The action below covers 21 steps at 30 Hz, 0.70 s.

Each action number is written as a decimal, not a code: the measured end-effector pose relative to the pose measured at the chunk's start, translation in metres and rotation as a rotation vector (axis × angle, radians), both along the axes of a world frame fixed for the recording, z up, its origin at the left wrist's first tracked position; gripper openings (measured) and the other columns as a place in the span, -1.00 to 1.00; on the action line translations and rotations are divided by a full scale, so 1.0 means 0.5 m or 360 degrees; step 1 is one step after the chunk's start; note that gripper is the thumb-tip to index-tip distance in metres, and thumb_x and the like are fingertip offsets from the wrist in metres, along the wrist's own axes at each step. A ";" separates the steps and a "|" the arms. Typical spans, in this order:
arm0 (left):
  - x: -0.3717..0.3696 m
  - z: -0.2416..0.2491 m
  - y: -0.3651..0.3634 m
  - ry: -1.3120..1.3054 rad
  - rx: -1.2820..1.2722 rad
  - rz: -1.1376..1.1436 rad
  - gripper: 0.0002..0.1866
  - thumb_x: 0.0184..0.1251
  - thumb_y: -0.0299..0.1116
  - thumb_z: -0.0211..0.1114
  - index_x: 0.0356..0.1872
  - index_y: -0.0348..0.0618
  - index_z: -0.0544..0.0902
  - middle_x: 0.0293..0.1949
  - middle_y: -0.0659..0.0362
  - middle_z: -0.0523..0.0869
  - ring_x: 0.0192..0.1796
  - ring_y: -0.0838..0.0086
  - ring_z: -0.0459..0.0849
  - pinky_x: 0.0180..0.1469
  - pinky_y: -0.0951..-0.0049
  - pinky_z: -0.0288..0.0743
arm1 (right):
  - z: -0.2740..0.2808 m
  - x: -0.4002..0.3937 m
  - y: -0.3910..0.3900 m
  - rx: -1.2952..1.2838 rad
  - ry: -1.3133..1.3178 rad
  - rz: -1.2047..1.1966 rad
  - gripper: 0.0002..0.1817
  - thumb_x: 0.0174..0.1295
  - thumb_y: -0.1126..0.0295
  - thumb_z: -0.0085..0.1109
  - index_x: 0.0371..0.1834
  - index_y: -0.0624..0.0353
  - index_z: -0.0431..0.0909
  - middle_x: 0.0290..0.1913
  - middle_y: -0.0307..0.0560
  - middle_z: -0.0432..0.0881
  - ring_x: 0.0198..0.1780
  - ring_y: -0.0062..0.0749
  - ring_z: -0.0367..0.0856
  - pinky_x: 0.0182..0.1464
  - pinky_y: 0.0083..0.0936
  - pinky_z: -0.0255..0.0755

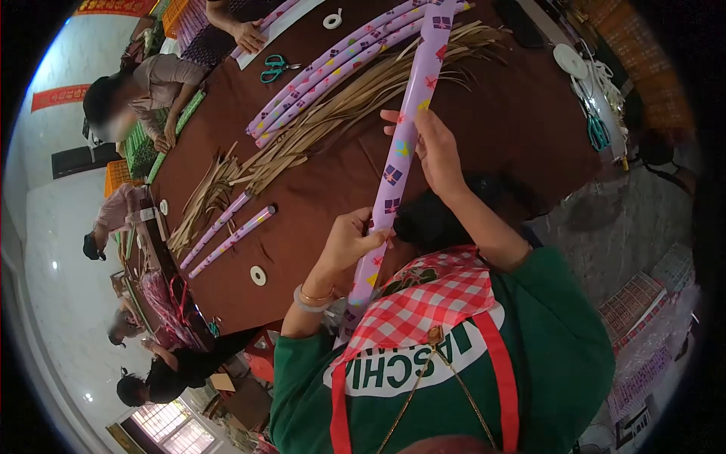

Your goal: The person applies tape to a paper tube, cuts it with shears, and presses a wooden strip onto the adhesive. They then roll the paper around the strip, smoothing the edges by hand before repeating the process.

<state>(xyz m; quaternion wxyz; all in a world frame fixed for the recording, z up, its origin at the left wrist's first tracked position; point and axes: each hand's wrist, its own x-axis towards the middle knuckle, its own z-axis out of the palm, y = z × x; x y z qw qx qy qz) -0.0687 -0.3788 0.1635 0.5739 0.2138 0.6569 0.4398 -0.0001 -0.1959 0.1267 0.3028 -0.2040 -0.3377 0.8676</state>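
Both hands clamp on the same long purple patterned roll [393, 175], left hand [352, 240] low, right hand [441, 155] higher up. Left hand wraps it, thumb across the near face; right hand sits looser, thumb along the right edge, fingers behind, tips poking out past the left edge. Left forearm rises from the bottom, bracelets [312, 301] at the wrist; right forearm slants up and leftward from a green sleeve [563, 306], elbow bent. Roll's long axis runs steeply from lower left to upper right, upper end at the top edge of view, lower part beside the checked apron [423, 306]. So it passes through both grips, one stretch between the hands, one length beyond the right hand, a shorter one below the left. Held in front of the torso, over the near side of the brown-covered table [318, 204]. On the table beyond: heap of flat tan strips [318, 125], similar patterned rolls [302, 91] side by side, teal-handled scissors [274, 69] near those. Farther left, two shorter rolls [231, 242]; white tape roll [259, 268] nearer. Co-worker's hand [247, 35] rests by another roll, upper left.
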 end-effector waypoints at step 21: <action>-0.001 -0.021 -0.054 -0.0400 0.0099 0.0028 -0.72 0.08 -0.42 0.18 -0.20 -0.40 0.51 -0.45 0.14 0.60 -0.48 0.49 0.58 -0.41 0.54 0.51 | -0.001 0.001 0.020 0.0206 0.0035 -0.0045 -0.49 0.17 0.34 0.12 0.11 0.36 0.21 0.00 0.01 0.50 -0.08 -0.43 0.53 0.02 -0.53 0.35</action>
